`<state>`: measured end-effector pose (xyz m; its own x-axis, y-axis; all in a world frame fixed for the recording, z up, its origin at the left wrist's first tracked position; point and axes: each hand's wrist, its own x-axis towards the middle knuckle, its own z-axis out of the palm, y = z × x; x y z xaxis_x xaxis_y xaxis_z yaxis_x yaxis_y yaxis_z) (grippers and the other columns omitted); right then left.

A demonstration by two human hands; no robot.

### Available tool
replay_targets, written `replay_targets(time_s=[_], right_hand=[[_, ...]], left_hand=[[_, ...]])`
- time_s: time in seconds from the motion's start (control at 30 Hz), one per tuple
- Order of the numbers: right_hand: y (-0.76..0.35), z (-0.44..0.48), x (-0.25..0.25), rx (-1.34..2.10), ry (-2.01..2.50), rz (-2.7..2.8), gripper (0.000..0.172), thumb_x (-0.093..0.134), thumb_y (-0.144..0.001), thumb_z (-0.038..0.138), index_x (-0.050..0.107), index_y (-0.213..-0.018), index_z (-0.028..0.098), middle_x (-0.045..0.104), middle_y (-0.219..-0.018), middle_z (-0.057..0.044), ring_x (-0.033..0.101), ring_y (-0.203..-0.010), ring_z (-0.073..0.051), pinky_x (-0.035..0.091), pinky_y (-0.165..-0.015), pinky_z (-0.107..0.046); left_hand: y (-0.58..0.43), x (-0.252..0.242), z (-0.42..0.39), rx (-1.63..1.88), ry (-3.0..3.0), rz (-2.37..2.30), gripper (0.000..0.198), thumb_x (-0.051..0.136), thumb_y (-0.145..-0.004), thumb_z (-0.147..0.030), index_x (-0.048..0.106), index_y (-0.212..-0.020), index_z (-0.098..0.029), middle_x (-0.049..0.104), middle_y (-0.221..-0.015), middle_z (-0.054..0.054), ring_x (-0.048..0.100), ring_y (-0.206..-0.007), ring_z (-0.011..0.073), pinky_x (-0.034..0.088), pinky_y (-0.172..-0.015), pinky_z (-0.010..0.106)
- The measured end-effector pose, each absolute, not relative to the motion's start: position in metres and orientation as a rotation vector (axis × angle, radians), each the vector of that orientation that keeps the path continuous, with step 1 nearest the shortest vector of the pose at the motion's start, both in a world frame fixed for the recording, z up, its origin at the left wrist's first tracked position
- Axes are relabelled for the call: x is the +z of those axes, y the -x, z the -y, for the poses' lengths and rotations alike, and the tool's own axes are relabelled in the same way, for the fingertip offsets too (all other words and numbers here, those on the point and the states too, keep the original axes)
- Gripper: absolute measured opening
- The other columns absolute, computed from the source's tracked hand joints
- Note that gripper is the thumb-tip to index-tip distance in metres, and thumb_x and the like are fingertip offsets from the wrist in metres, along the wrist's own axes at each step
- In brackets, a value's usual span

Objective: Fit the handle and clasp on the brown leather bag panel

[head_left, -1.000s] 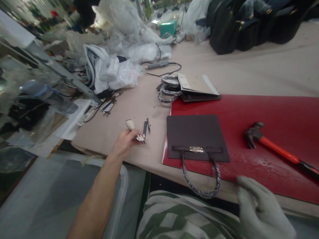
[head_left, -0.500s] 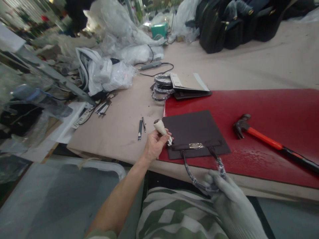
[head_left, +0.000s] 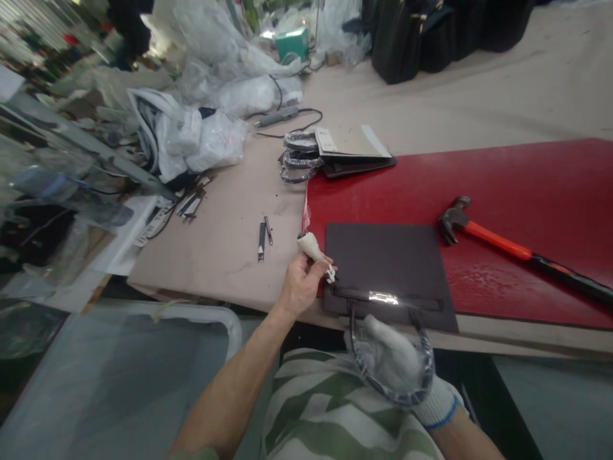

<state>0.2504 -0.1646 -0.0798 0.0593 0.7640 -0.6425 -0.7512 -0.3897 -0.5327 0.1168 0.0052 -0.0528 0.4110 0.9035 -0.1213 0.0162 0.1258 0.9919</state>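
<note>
My bare left hand (head_left: 299,284) is closed around a tapered, white-wrapped tool (head_left: 310,245) with a dark end. Crumpled white material sticks out by the fingertips, close to the left edge of a dark brown bag panel (head_left: 383,255). Across the panel's near side runs a strap with a shiny metal clasp (head_left: 383,298). A plastic-wrapped handle (head_left: 426,354) loops from it toward my body. My right hand (head_left: 395,354), in a white knit glove, lies behind that loop with fingers stretched toward the panel's near edge; some fingertips are hidden.
A claw hammer (head_left: 502,239) with an orange and black handle rests on the red mat (head_left: 527,185). Left of the mat lie two small slim tools (head_left: 262,241). Stacked bag pieces (head_left: 354,150) sit behind the panel, and black bags (head_left: 431,38) stand farther back.
My right hand has moved from the handle's near right side to behind the loop. The panel has turned and come nearer the table edge. My left hand still holds the wrapped tool.
</note>
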Motion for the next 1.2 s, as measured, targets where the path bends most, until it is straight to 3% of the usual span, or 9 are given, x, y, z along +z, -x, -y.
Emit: replay_targets(time_s=[0.13,0.23,0.4,0.67,0.9,1.07,1.2], right_hand=[[-0.236,0.149,-0.058,1.703,1.228,0.144,0.049,0.090,-0.070,0.055,0.075,-0.094,0.016,0.076,-0.082,-0.009,0.068,-0.068,-0.021,0.057,-0.066,-0.032],[-0.234,0.141,-0.045,1.623,1.296,0.072,0.052,0.091,-0.066,0.055,0.075,-0.093,0.014,0.077,-0.085,-0.012,0.070,-0.072,-0.022,0.058,-0.071,-0.032],[-0.243,0.131,-0.035,1.568,1.293,0.107,0.037,0.090,-0.060,0.041,0.076,-0.082,0.015,0.077,-0.084,-0.012,0.071,-0.073,-0.025,0.058,-0.073,-0.036],[-0.261,0.133,-0.027,1.625,1.330,0.543,0.027,0.069,-0.071,0.040,0.077,-0.064,0.015,0.072,-0.071,-0.009,0.063,-0.070,-0.021,0.049,-0.076,-0.034],[-0.249,0.118,-0.034,1.625,1.155,0.450,0.031,0.071,-0.079,0.047,0.075,-0.067,0.018,0.072,-0.072,-0.008,0.064,-0.072,-0.024,0.052,-0.084,-0.041],[-0.237,0.107,-0.037,1.508,1.177,0.371,0.022,0.078,-0.069,0.042,0.074,-0.070,0.020,0.072,-0.071,-0.006,0.065,-0.073,-0.026,0.056,-0.082,-0.043],[-0.227,0.096,-0.023,1.361,1.281,0.276,0.027,0.086,-0.065,0.041,0.077,-0.082,0.022,0.077,-0.090,-0.006,0.070,-0.100,-0.031,0.052,-0.106,-0.049]], left_hand=[[-0.116,-0.057,-0.002,0.829,-1.322,-0.965,0.054,0.072,-0.087,-0.063,0.066,-0.103,-0.012,0.076,-0.090,0.010,0.078,-0.083,0.0227,0.059,-0.074,0.028],[-0.115,-0.060,-0.001,0.841,-1.286,-0.950,0.052,0.073,-0.088,-0.062,0.067,-0.102,-0.012,0.077,-0.088,0.010,0.078,-0.082,0.0229,0.060,-0.074,0.028],[-0.116,-0.058,0.001,0.870,-1.172,-0.915,0.051,0.077,-0.084,-0.062,0.069,-0.097,-0.013,0.078,-0.085,0.009,0.078,-0.078,0.0219,0.061,-0.074,0.028],[-0.110,-0.027,0.010,0.939,-1.210,-0.882,0.048,0.080,-0.084,-0.057,0.068,-0.097,-0.012,0.077,-0.086,0.010,0.078,-0.078,0.0209,0.061,-0.070,0.026],[-0.098,-0.005,0.012,1.026,-1.409,-0.818,0.034,0.073,-0.094,-0.044,0.069,-0.106,-0.013,0.079,-0.096,0.012,0.077,-0.087,0.0203,0.060,-0.076,0.026],[-0.092,-0.003,0.012,1.038,-1.458,-0.811,0.030,0.072,-0.095,-0.042,0.069,-0.106,-0.014,0.078,-0.099,0.012,0.076,-0.089,0.0204,0.060,-0.077,0.027],[-0.090,-0.008,0.008,1.033,-1.374,-0.865,0.036,0.071,-0.094,-0.047,0.069,-0.104,-0.012,0.079,-0.094,0.013,0.076,-0.084,0.0208,0.060,-0.074,0.027]])
